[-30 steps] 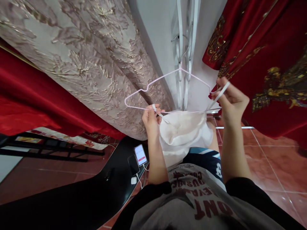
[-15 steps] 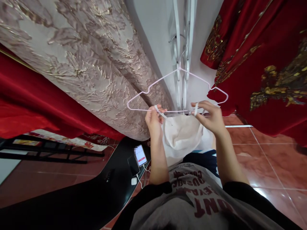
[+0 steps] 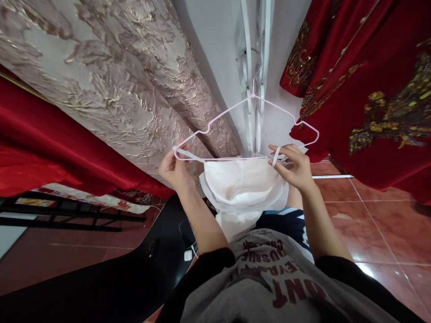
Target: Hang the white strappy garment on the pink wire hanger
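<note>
A pink hanger (image 3: pixel 232 109) hangs by its metal hook from a white rack. Below its bottom bar sags a white strappy garment (image 3: pixel 235 179), its upper edge spread wide. My left hand (image 3: pixel 175 169) pinches one strap (image 3: pixel 188 154) at the hanger's left corner, drawing it out sideways. My right hand (image 3: pixel 294 163) holds the other strap (image 3: pixel 276 157), looped and stretched between thumb and forefinger, just short of the right corner. Whether that strap goes around the bar there I cannot tell.
The white metal rack (image 3: pixel 249 45) stands against the wall. Patterned pale fabric (image 3: pixel 134 89) drapes at left, red embroidered fabric (image 3: pixel 336 98) at right. On a black surface (image 3: pixel 101 273) lie a dark phone (image 3: pixel 186 233) and a small white case (image 3: pixel 188 255). Red tiles (image 3: pixel 363 224) cover the floor.
My left hand has moved left to the hanger's corner, pulling its strap along and widening the garment's top. My right hand stays nearly in place. My left forearm now covers the lit phone.
</note>
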`<move>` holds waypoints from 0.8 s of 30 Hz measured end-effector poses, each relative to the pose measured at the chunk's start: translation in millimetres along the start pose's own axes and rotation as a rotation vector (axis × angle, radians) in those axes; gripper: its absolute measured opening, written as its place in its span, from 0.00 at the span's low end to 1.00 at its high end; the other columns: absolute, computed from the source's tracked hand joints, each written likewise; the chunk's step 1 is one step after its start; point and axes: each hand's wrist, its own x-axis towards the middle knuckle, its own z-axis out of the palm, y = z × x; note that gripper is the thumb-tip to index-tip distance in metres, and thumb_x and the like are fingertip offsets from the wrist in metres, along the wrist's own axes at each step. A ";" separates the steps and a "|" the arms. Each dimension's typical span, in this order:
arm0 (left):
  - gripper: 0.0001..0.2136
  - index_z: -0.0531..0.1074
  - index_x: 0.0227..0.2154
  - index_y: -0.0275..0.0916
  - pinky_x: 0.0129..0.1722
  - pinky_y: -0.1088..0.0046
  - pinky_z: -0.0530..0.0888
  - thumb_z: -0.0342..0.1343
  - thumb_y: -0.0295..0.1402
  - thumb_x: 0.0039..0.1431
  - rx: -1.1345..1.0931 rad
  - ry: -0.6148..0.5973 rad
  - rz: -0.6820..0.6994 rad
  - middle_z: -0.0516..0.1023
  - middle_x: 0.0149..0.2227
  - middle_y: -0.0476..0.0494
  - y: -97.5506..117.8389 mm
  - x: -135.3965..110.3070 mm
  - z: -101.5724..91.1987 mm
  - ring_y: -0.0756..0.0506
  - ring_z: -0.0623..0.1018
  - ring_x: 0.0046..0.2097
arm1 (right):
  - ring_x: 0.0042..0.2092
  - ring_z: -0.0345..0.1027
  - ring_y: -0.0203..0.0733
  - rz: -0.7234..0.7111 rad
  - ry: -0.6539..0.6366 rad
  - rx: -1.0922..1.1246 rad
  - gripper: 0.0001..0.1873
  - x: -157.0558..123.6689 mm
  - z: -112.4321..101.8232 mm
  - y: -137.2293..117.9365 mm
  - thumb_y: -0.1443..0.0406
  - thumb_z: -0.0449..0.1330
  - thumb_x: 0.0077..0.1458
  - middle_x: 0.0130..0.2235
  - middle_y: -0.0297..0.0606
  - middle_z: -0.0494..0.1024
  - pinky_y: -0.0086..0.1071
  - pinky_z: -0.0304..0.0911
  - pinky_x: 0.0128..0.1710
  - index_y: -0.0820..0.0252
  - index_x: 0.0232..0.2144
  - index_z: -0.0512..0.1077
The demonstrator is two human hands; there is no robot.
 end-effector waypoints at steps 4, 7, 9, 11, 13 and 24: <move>0.11 0.84 0.38 0.36 0.26 0.77 0.70 0.69 0.32 0.51 -0.026 -0.008 0.022 0.88 0.42 0.38 2.2 11.4 -10.1 0.46 0.84 0.39 | 0.40 0.74 0.47 -0.004 0.014 -0.005 0.18 -3.6 3.8 -1.2 0.58 0.67 0.64 0.38 0.36 0.83 0.44 0.69 0.43 0.44 0.56 0.80; 0.10 0.85 0.35 0.39 0.30 0.75 0.75 0.71 0.31 0.46 -0.083 0.059 0.031 0.88 0.38 0.43 -1.8 15.7 -23.4 0.48 0.84 0.35 | 0.39 0.73 0.47 -0.001 0.000 -0.007 0.18 -2.0 4.1 -0.6 0.58 0.66 0.64 0.37 0.36 0.82 0.44 0.68 0.43 0.45 0.56 0.80; 0.09 0.86 0.34 0.40 0.42 0.69 0.81 0.73 0.30 0.46 -0.051 0.007 0.053 0.88 0.38 0.45 -1.7 16.1 -29.1 0.47 0.85 0.39 | 0.39 0.73 0.47 0.003 -0.034 -0.010 0.19 -0.1 3.3 -0.4 0.57 0.66 0.64 0.38 0.36 0.81 0.44 0.68 0.44 0.46 0.57 0.80; 0.09 0.86 0.37 0.41 0.54 0.62 0.80 0.73 0.30 0.51 0.019 -0.130 0.082 0.88 0.40 0.46 3.6 16.7 -28.1 0.44 0.86 0.45 | 0.39 0.72 0.47 -0.004 -0.062 -0.017 0.21 1.1 1.9 -0.7 0.57 0.67 0.63 0.37 0.36 0.80 0.43 0.67 0.44 0.46 0.58 0.79; 0.09 0.87 0.41 0.44 0.56 0.59 0.79 0.72 0.31 0.57 0.076 -0.299 0.109 0.88 0.42 0.47 14.6 19.4 -19.4 0.43 0.85 0.48 | 0.38 0.71 0.47 -0.019 -0.074 -0.023 0.22 1.1 0.1 -1.3 0.57 0.67 0.63 0.36 0.36 0.79 0.43 0.67 0.43 0.46 0.58 0.78; 0.07 0.81 0.28 0.41 0.40 0.71 0.76 0.67 0.31 0.62 0.311 -0.764 -0.042 0.81 0.29 0.46 45.2 46.9 33.9 0.46 0.79 0.35 | 0.40 0.70 0.48 0.013 -0.077 -0.103 0.22 -5.3 5.2 -1.0 0.58 0.65 0.63 0.37 0.36 0.77 0.46 0.65 0.45 0.45 0.59 0.77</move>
